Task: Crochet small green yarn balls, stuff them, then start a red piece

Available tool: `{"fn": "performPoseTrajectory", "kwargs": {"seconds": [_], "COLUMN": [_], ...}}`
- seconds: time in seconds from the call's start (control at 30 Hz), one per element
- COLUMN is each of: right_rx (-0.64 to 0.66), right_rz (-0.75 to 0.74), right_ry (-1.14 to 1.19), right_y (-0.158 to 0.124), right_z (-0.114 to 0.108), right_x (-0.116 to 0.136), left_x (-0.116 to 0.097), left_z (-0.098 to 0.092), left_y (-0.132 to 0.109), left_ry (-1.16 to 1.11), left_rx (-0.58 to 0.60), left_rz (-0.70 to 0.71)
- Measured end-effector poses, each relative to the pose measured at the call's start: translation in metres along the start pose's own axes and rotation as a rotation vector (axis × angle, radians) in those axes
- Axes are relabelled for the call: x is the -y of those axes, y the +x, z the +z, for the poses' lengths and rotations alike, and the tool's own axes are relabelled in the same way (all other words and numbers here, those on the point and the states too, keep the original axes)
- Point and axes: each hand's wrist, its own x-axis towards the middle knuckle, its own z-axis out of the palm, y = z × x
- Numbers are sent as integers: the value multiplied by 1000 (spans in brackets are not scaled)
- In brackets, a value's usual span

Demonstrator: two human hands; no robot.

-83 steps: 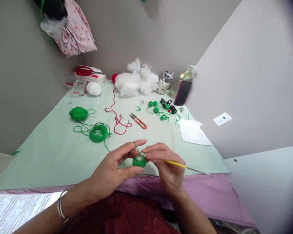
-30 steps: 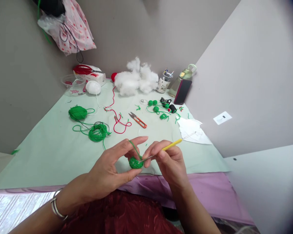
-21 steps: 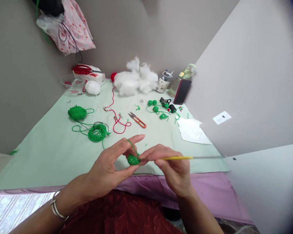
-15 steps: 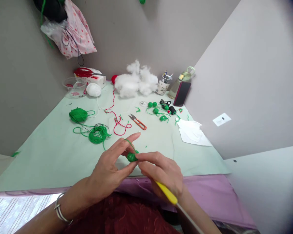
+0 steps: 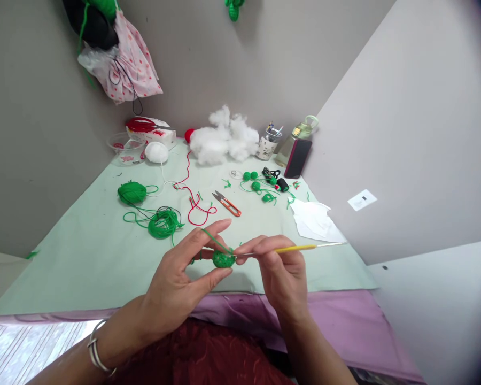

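Between the thumb and fingers of my left hand [image 5: 184, 272] is a small green crocheted ball [image 5: 223, 260]. A strand of green yarn [image 5: 213, 238] runs from the ball up over my raised left index finger. My right hand [image 5: 282, 272] grips a crochet hook with a yellow handle [image 5: 295, 249], held nearly level. The hook's metal tip reaches the right upper edge of the ball, where the yarn meets it. Whether the tip is inside a stitch is too small to tell.
Orange thread snips [image 5: 226, 204] lie beyond my hands, beside red yarn [image 5: 200, 213]. Green yarn bundles [image 5: 164, 222] are to the left. White stuffing [image 5: 224, 138] sits at the back. Several small green balls [image 5: 256, 185], a phone [image 5: 298, 159] and white paper [image 5: 315, 219] are at right.
My right hand has turned, swinging the crochet hook from pointing down toward me to nearly level, its tip now at the ball. The ball has shifted slightly right, and the view has tilted up a little.
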Motion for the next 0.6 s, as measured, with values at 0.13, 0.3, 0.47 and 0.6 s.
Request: {"fn": "performPoseTrajectory", "kwargs": {"seconds": [0.13, 0.3, 0.47, 0.6], "right_rx": [67, 126, 248, 300], "right_rz": [-6, -110, -299, -536], "right_ry": [43, -160, -529, -938], "right_y": [2, 0, 0, 1], "right_z": [-2, -3, 2, 14], "right_x": [2, 11, 26, 31], "left_x": [-2, -5, -10, -16], "left_z": [-1, -4, -9, -14], "left_y": [0, 2, 5, 5], "left_ry": [0, 121, 303, 440], "left_rx": [6, -12, -39, -47], "left_rz": [36, 103, 261, 401]}}
